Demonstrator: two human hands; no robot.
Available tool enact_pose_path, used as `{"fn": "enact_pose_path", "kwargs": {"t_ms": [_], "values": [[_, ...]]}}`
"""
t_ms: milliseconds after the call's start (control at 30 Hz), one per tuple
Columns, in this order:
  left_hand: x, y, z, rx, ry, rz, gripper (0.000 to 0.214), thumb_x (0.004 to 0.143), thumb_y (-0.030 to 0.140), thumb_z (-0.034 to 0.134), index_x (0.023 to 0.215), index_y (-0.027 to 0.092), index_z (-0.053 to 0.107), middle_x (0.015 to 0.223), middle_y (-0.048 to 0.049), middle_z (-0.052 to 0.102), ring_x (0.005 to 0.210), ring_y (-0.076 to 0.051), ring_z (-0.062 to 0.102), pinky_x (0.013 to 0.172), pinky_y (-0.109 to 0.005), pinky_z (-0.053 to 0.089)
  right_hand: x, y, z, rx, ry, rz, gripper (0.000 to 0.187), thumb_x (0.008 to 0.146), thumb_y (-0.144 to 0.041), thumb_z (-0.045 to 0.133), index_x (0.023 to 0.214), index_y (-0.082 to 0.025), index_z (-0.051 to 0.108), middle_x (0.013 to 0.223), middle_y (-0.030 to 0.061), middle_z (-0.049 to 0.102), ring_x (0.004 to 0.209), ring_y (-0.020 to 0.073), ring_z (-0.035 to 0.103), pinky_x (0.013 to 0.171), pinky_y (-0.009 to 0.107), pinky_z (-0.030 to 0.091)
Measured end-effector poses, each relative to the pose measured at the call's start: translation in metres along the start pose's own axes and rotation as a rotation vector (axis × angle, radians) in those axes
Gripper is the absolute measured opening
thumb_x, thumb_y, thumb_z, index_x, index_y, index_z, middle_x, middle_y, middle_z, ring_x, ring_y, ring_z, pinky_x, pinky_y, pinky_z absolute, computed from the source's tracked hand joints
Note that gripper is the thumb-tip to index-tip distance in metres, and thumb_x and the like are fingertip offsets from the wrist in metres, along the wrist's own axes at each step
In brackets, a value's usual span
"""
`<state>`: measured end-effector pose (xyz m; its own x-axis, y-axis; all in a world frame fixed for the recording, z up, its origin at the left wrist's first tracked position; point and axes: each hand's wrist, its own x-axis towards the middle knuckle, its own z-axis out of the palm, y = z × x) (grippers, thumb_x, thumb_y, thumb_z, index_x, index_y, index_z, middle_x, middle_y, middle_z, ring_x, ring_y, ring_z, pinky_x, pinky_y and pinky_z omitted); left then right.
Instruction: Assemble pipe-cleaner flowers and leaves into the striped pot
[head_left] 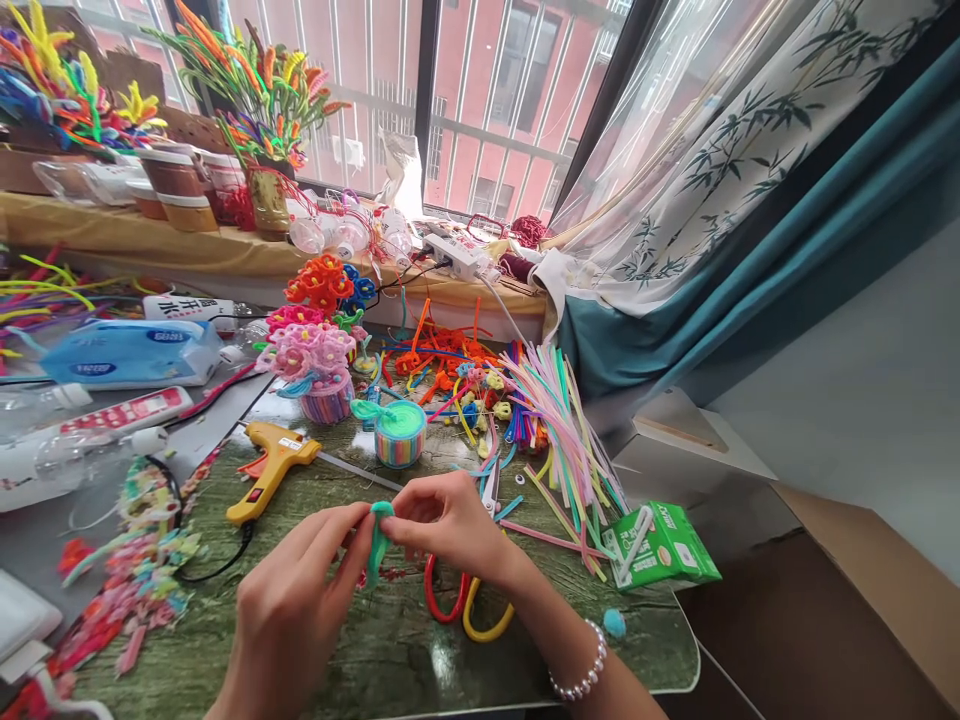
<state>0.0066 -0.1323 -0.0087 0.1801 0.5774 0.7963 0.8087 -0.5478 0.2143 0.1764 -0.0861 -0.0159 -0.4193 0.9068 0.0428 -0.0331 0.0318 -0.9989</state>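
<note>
Both my hands meet low in the middle of the head view over the green table (390,650). My left hand (292,600) and my right hand (450,525) each pinch the same teal pipe cleaner (377,540), which is bent into a loop at the top and hangs down between them. My right wrist wears a pearl bracelet (581,672). Scissors with red and yellow handles (469,600) lie just under my right hand. A yellow glue gun (271,465) rests to the upper left of my hands.
A striped pipe-cleaner pot with a teal bow (399,432) and a flower pot of pink blooms (315,365) stand behind. Loose coloured pipe cleaners (555,430) spread at right, by a green carton (660,545). A wipes pack (127,352) lies left.
</note>
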Motion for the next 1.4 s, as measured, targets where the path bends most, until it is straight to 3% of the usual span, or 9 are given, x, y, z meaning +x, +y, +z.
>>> {"fn": "enact_pose_path", "kwargs": {"t_ms": [233, 567, 933, 1200, 1400], "values": [[-0.0026, 0.0004, 0.0001, 0.031, -0.005, 0.022, 0.016, 0.100, 0.023, 0.053, 0.094, 0.013, 0.065, 0.080, -0.0036, 0.071, 0.065, -0.011, 0.068, 0.071, -0.021, 0.047, -0.0005, 0.0011, 0.0040, -0.063, 0.054, -0.073, 0.047, 0.075, -0.059, 0.079, 0.076, -0.013, 0.076, 0.061, 0.0015, 0.065, 0.049, 0.0116, 0.058, 0.047, 0.022, 0.044], [-0.0076, -0.0014, 0.0018, -0.159, -0.058, -0.188, 0.018, 0.098, 0.034, 0.056, 0.091, 0.020, 0.065, 0.076, 0.0039, 0.071, 0.060, -0.007, 0.067, 0.065, -0.014, 0.048, 0.0008, 0.0067, 0.0055, -0.073, 0.040, -0.129, 0.046, 0.080, -0.058, 0.076, 0.075, -0.013, 0.075, 0.059, -0.0003, 0.060, 0.049, 0.0098, 0.053, 0.047, 0.021, 0.040], [-0.0027, 0.0016, -0.0044, -0.257, -0.004, -0.427, 0.025, 0.090, 0.046, 0.063, 0.082, 0.024, 0.071, 0.064, 0.0085, 0.072, 0.049, -0.007, 0.066, 0.057, -0.012, 0.051, 0.0007, 0.0044, 0.0029, 0.078, 0.034, -0.062, 0.037, 0.074, -0.051, 0.084, 0.080, -0.015, 0.076, 0.063, -0.0005, 0.066, 0.052, 0.0117, 0.061, 0.052, 0.022, 0.049], [-0.0091, -0.0051, 0.0011, -0.492, -0.203, -0.659, 0.030, 0.079, 0.052, 0.070, 0.083, 0.023, 0.074, 0.069, 0.0024, 0.076, 0.056, -0.015, 0.071, 0.053, -0.019, 0.055, -0.0003, 0.0051, 0.0040, 0.043, 0.018, -0.076, 0.039, 0.075, -0.053, 0.083, 0.080, -0.015, 0.075, 0.061, -0.0007, 0.066, 0.050, 0.0114, 0.061, 0.050, 0.021, 0.049], [-0.0092, -0.0040, 0.0000, -0.474, -0.236, -0.717, 0.034, 0.077, 0.054, 0.067, 0.081, 0.021, 0.072, 0.061, 0.0014, 0.069, 0.049, -0.014, 0.061, 0.049, -0.022, 0.050, -0.0023, 0.0012, 0.0058, -0.152, 0.007, -0.137, 0.044, 0.081, -0.059, 0.075, 0.078, -0.015, 0.075, 0.064, 0.0010, 0.066, 0.052, 0.0116, 0.058, 0.050, 0.023, 0.046]]}}
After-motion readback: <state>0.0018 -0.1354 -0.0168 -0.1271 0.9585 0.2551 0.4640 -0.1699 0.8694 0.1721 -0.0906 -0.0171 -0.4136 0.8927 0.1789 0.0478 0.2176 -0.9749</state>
